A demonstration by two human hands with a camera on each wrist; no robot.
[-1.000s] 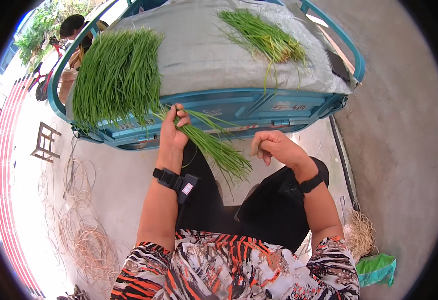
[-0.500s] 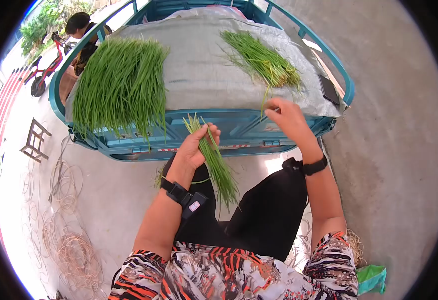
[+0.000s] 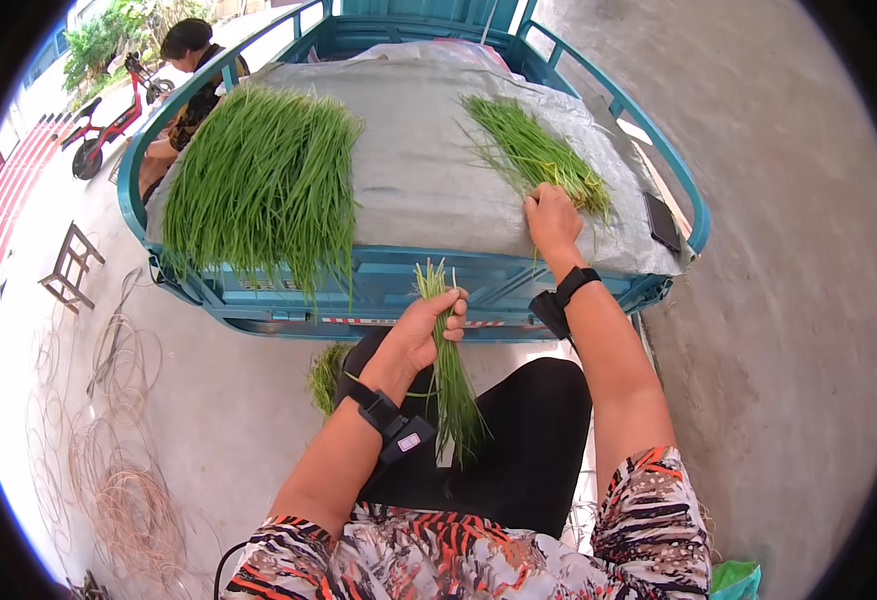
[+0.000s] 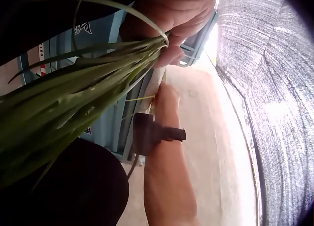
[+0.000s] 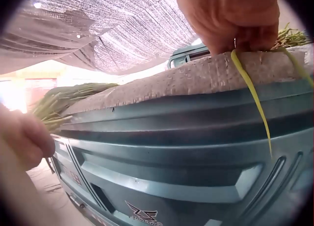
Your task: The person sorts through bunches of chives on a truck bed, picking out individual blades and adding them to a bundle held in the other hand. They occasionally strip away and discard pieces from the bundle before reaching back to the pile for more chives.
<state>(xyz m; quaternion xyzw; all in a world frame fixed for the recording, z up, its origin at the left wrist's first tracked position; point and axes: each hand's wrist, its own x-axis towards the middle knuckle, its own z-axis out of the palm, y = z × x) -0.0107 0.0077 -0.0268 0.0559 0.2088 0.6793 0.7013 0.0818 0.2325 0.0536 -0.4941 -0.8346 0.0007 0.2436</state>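
Note:
In the head view my left hand (image 3: 429, 328) grips a small bunch of green chives (image 3: 453, 395), cut ends up and leaves hanging over my knees. The left wrist view shows the chive leaves fanned out below the curled fingers. My right hand (image 3: 556, 222) is at the near end of the small chive pile (image 3: 519, 140) on the cart's grey cover. There the right fingertips pinch a yellowed chive leaf (image 5: 252, 91), which hangs down over the cart's edge in the right wrist view. A large, neatly laid chive pile (image 3: 259, 180) covers the left side.
A grey sheet (image 3: 409, 150) covers the load of the blue cart (image 3: 389, 275). A dark phone (image 3: 662, 220) lies at its right edge. To the left are a wooden stool frame (image 3: 74, 268), coiled cords (image 3: 129, 500), a red scooter (image 3: 109, 130) and another person (image 3: 194, 80).
My right hand has moved from above my knee up to the small chive pile. The left hand has turned its bunch from slanting rightward to hanging nearly upright.

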